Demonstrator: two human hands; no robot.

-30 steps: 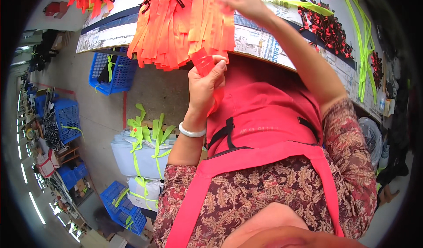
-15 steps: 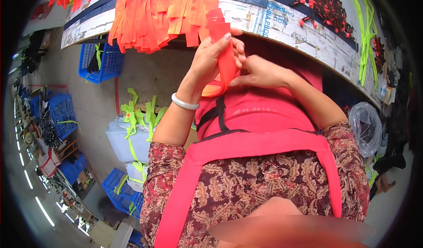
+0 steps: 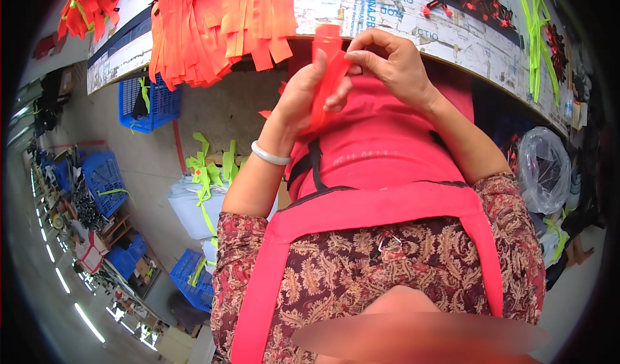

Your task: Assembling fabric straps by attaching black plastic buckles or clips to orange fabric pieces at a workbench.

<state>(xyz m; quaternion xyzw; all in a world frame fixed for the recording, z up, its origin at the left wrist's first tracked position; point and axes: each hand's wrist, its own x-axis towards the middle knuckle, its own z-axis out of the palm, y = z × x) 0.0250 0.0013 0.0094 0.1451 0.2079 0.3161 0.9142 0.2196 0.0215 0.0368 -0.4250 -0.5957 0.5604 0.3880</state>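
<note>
My left hand (image 3: pixel 309 93) is closed around a bundle of orange-red webbing strips (image 3: pixel 328 44), with the thumb lying along its near side. The folded upper end sticks out above the fingers, close to the table edge. At the bundle's right side, my right hand (image 3: pixel 394 63) pinches the edge of a strip between thumb and forefinger. On the table to the left, many orange-red strips (image 3: pixel 194 34) lie side by side, their ends hanging over the front edge.
The white, worn table edge (image 3: pixel 329 15) runs across the top. Black-and-red small parts (image 3: pixel 481 2) and yellow-green straps (image 3: pixel 535 41) lie at its right. Blue crates (image 3: pixel 148 102) stand on the floor at left, near a pale stack tied with yellow-green straps (image 3: pixel 206 170). A clear plastic bag (image 3: pixel 544 170) is at right.
My right hand has risen from below the bundle to its upper right edge and now pinches a strip. The loop that hung below my left hand no longer shows. The view has shifted slightly.
</note>
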